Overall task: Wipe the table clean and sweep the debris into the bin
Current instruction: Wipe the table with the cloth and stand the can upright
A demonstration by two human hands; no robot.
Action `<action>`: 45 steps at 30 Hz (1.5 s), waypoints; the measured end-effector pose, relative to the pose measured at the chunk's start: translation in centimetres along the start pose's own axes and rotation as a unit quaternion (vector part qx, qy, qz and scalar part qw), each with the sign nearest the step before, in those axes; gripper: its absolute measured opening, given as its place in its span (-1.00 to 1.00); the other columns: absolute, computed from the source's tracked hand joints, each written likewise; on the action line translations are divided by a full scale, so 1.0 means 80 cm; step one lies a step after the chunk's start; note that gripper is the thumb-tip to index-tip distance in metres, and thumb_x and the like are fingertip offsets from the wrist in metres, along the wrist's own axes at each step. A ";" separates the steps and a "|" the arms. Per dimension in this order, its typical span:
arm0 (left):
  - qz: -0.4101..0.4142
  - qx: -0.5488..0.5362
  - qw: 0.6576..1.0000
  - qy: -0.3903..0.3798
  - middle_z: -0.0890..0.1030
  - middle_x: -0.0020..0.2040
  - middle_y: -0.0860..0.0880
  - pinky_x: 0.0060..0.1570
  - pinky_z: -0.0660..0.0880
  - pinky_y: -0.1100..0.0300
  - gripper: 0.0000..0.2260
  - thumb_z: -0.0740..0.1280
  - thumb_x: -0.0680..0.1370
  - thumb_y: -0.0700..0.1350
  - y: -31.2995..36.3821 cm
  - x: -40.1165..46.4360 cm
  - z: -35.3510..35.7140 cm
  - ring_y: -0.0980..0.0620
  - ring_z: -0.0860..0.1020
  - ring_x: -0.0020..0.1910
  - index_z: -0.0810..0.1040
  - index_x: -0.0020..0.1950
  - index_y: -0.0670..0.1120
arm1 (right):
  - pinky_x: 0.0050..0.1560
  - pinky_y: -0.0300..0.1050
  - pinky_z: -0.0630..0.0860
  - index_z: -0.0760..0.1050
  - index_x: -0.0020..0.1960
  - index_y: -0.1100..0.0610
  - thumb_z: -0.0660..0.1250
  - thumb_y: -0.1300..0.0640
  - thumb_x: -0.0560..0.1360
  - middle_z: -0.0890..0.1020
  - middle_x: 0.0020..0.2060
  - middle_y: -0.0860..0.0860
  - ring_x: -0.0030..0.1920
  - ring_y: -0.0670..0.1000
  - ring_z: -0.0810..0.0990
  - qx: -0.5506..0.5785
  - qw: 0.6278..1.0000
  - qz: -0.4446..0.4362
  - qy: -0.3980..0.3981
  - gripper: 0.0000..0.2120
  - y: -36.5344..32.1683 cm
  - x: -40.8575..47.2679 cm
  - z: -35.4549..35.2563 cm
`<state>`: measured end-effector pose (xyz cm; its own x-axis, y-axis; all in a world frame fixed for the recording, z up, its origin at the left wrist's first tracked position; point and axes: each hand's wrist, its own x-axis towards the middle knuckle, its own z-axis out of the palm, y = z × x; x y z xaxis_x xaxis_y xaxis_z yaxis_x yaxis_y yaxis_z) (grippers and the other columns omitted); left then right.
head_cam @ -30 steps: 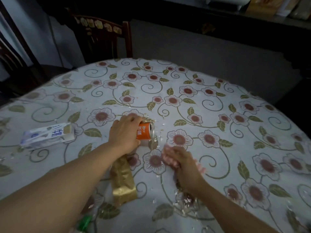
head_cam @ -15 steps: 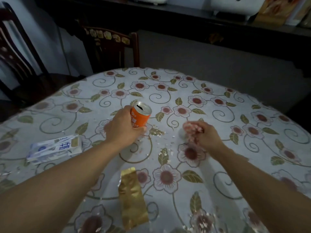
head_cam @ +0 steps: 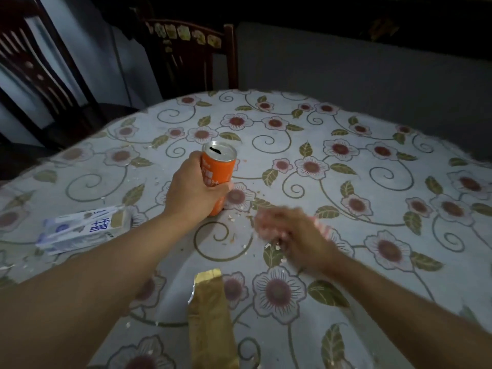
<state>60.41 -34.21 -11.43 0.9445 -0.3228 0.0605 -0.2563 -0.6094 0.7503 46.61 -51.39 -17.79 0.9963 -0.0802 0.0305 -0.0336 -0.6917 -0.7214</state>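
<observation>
Orange can [head_cam: 218,174] now stood upright, lifted off its side over the last second, left hand [head_cam: 195,189] clamped round it; right hand [head_cam: 291,231] blurred, closed on a pink cloth [head_cam: 320,227] just right of the can, back from its farther reach half a second ago. Reads as wiping under where the can lay, crumbs [head_cam: 271,246] scattered right of and nearer than the can on the table [head_cam: 372,145]. Gold packet [head_cam: 210,315] nearer than the can, milk carton [head_cam: 82,230] left of it, both untouched; no bin in view.

The tabletop [head_cam: 346,262] is pale grey-white, patterned with pink flowers, olive leaves and curling vines. An orange can [head_cam: 217,177] has a silver top. The packet [head_cam: 210,323] is gold, the carton [head_cam: 82,229] white with blue print.
</observation>
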 end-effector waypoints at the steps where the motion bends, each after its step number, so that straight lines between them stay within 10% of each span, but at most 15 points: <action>1: -0.004 -0.008 1.000 0.000 0.56 0.11 -0.01 0.00 0.43 0.13 -0.54 0.52 0.36 -0.04 -0.001 -0.003 -0.005 0.02 0.53 0.03 0.42 0.17 -0.05 | 0.28 -0.13 0.44 0.50 0.25 -0.01 0.14 0.42 0.48 0.44 0.31 -0.12 0.30 -0.13 0.41 0.020 0.999 -0.015 -0.030 -0.52 -0.011 -0.026 0.009; 7: -0.023 -0.017 1.000 0.006 0.57 0.14 -0.02 0.07 0.46 0.08 -0.54 0.52 0.36 -0.03 -0.008 -0.008 -0.023 -0.03 0.55 0.10 0.42 0.17 -0.03 | 0.14 -0.06 0.52 0.63 0.01 0.30 0.23 0.37 0.42 0.65 0.01 0.21 0.07 0.08 0.61 0.176 0.967 -0.033 -0.183 -0.74 -0.047 -0.079 -0.006; 11: -0.031 -0.032 0.998 0.037 0.56 0.19 -0.03 0.07 0.42 0.13 -0.50 0.52 0.37 -0.02 -0.014 0.006 -0.027 -0.03 0.54 0.15 0.41 0.23 -0.04 | -0.16 -0.38 0.54 0.60 0.06 0.18 0.20 0.07 0.53 0.63 -0.02 0.08 -0.10 -0.07 0.63 0.145 0.989 0.008 0.018 -0.73 -0.030 0.012 -0.050; 14: -0.029 -0.053 0.996 0.059 0.54 0.21 -0.01 0.09 0.41 0.14 -0.46 0.51 0.37 -0.01 -0.021 0.017 -0.026 -0.02 0.52 0.17 0.39 0.27 -0.03 | -0.44 -0.44 0.39 0.50 0.19 0.32 0.14 0.38 0.56 0.55 -0.08 0.18 -0.36 -0.19 0.51 0.088 0.985 0.089 0.116 -0.74 0.016 0.104 -0.053; 21: 0.008 -0.067 0.995 0.075 0.49 0.11 0.12 0.03 0.37 0.22 -0.45 0.51 0.36 0.00 -0.038 0.026 -0.023 0.14 0.46 0.05 0.38 0.28 0.00 | 0.37 0.06 0.27 0.51 0.24 0.13 0.13 0.37 0.48 0.50 0.26 0.07 0.26 0.14 0.39 0.005 0.991 0.070 0.113 -0.60 0.024 0.223 0.029; 26: 0.008 -0.054 0.997 0.062 0.46 0.06 0.14 -0.01 0.36 0.24 -0.48 0.51 0.37 -0.02 -0.041 0.015 -0.026 0.15 0.45 0.01 0.39 0.26 -0.01 | -0.02 -0.57 0.42 0.54 0.15 0.38 0.04 0.55 0.45 0.58 0.12 0.12 0.11 -0.03 0.52 0.037 0.997 0.030 0.055 -0.59 -0.014 0.195 0.045; 38: -0.025 -0.068 0.997 0.037 0.56 0.18 -0.03 0.10 0.45 0.13 -0.47 0.53 0.35 -0.01 -0.026 -0.065 -0.060 0.01 0.54 0.10 0.42 0.23 -0.06 | 0.37 -0.22 0.31 0.61 0.09 0.26 0.14 0.34 0.36 0.60 0.17 0.17 0.24 -0.05 0.50 0.141 0.986 0.002 -0.089 -0.60 -0.082 -0.071 0.082; 45: -0.009 -0.067 0.998 -0.013 0.55 0.20 -0.03 0.15 0.46 0.07 -0.50 0.51 0.37 -0.05 0.008 -0.121 -0.081 -0.02 0.54 0.15 0.41 0.24 -0.04 | 0.01 -0.12 0.58 0.62 -0.01 0.37 0.15 0.44 0.31 0.68 -0.11 0.26 -0.08 0.14 0.67 0.275 0.951 0.096 -0.108 -0.64 -0.143 -0.196 0.053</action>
<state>52.45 -26.78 -7.23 0.9426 -0.3324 0.0316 -0.2090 -0.5136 0.8322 31.72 -39.20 -12.97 0.9710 0.0227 -0.2378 -0.2290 -0.1950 -0.9537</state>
